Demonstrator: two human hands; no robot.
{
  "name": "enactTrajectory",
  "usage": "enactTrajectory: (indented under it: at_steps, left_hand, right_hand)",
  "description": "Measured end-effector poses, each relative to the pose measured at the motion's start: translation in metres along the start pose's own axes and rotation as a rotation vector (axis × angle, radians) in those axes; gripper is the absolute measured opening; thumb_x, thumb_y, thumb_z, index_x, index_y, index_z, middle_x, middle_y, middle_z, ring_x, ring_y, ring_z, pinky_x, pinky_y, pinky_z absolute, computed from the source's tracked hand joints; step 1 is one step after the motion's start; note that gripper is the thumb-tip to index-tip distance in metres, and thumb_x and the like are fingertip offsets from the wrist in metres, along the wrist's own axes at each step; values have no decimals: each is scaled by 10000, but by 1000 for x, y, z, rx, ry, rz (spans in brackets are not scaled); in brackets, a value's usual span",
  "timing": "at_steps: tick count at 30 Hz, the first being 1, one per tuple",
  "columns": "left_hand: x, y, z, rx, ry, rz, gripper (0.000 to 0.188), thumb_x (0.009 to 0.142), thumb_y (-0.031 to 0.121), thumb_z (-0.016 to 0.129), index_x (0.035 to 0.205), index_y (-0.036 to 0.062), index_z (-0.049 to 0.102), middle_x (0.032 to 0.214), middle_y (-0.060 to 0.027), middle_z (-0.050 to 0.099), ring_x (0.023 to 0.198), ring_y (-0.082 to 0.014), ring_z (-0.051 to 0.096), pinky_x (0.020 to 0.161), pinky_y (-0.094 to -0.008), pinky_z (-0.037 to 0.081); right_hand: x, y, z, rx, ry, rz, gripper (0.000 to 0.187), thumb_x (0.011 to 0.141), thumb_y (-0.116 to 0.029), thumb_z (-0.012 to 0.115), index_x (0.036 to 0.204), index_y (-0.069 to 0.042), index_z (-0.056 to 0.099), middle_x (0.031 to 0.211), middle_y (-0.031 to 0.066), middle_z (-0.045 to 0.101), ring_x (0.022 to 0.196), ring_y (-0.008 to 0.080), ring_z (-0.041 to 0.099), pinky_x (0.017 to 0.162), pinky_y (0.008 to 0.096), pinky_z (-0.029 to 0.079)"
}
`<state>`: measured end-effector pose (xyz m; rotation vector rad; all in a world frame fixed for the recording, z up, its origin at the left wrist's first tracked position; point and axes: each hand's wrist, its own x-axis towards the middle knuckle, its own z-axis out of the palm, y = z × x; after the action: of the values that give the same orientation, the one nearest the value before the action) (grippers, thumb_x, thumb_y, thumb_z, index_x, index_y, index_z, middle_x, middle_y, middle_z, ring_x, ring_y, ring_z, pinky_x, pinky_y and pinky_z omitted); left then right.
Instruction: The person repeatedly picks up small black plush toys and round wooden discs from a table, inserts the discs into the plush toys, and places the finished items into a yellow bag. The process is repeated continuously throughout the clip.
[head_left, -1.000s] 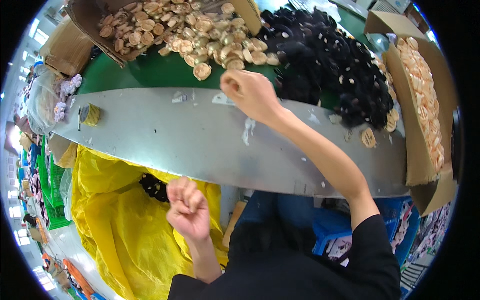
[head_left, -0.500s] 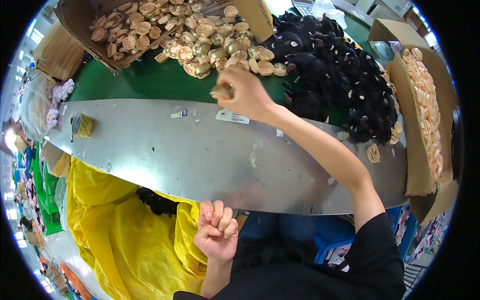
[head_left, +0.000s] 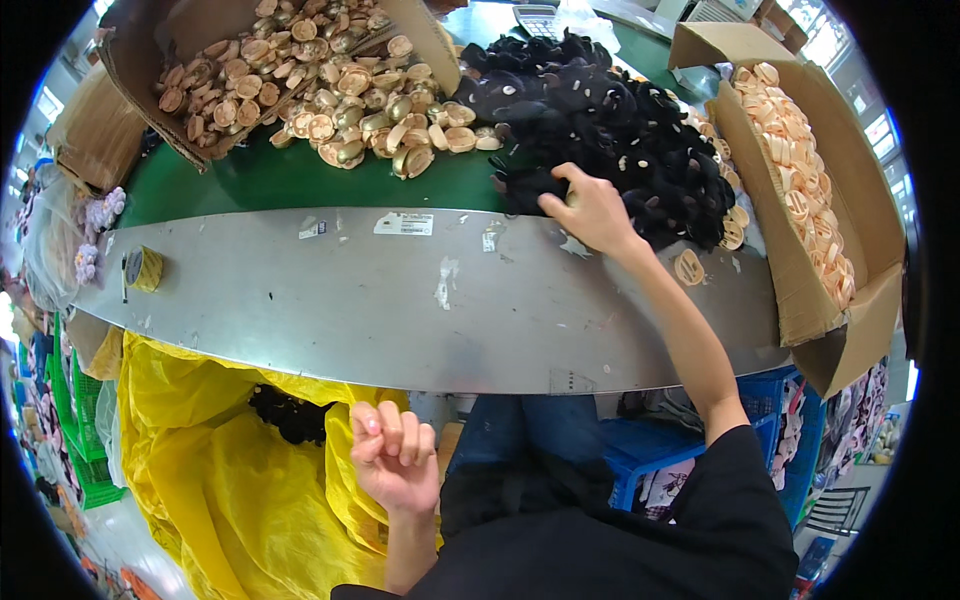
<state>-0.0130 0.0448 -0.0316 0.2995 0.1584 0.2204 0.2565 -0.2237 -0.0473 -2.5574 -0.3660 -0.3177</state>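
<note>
My right hand (head_left: 592,214) reaches over the near-left edge of a heap of black plush pieces (head_left: 610,120). Its thumb and index finger are apart, with black plush between and beside them; the other fingers are partly hidden. Low in front of me, my left hand (head_left: 396,462) is raised palm up with its fingers curled in. Whatever it holds, if anything, is hidden. Left of the black heap lies a pile of gold-and-beige half shells (head_left: 350,115), spilling from a tipped cardboard box (head_left: 205,150).
A long cardboard box (head_left: 815,325) of beige plastic pieces (head_left: 795,190) stands at right. One beige round piece (head_left: 689,267) lies on the metal table (head_left: 380,310). A yellow tape roll (head_left: 145,270) sits at left. Below hangs a yellow bag (head_left: 200,470), near blue crates (head_left: 640,450).
My right hand has moved right from beside the shell pile to the black plush; the shell seen in its fingers no longer shows. My left hand stays curled. The view has shifted rightward.
</note>
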Motion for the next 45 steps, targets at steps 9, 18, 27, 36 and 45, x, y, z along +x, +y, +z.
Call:
enactTrajectory:
  at_steps: [9,18,27,36,45]
  left_hand:
    - [-19,9,12,681,-106,211,78,895,94,526,838,69,479,728,-26,408,602,-112,377,552,-263,349]
    - [4,-29,43,1111,-228,70,238,865,88,755,1019,14,589,1107,-57,571,1027,-134,544,946,-267,416]
    - [-7,-55,39,1090,-175,66,121,904,-26,658,890,29,550,1037,-49,589,877,-76,524,816,-212,440]
    - [-3,-84,11,1008,126,213,247,1078,268,515,948,58,508,808,21,465,677,-37,418,605,-195,369]
    - [10,-50,30,849,172,292,318,1091,397,462,990,96,473,672,49,366,562,-30,310,523,-186,316]
  right_hand:
    - [-32,-58,-44,544,-203,-2,290,893,-221,733,1047,9,649,821,83,630,726,135,596,660,346,482]
    - [-163,-108,-30,1124,-556,-35,308,957,-118,605,1235,14,621,908,27,669,812,110,639,708,281,522]
    - [-187,-130,-27,890,7,-2,119,963,-107,613,998,-7,667,787,82,668,658,117,634,630,262,513]
    - [-200,-167,17,1162,399,175,148,1033,-54,491,1012,14,620,759,49,591,615,116,528,573,243,440]
    - [-211,-154,-3,797,-35,-111,236,776,-49,756,985,-9,655,767,101,588,642,253,586,592,336,495]
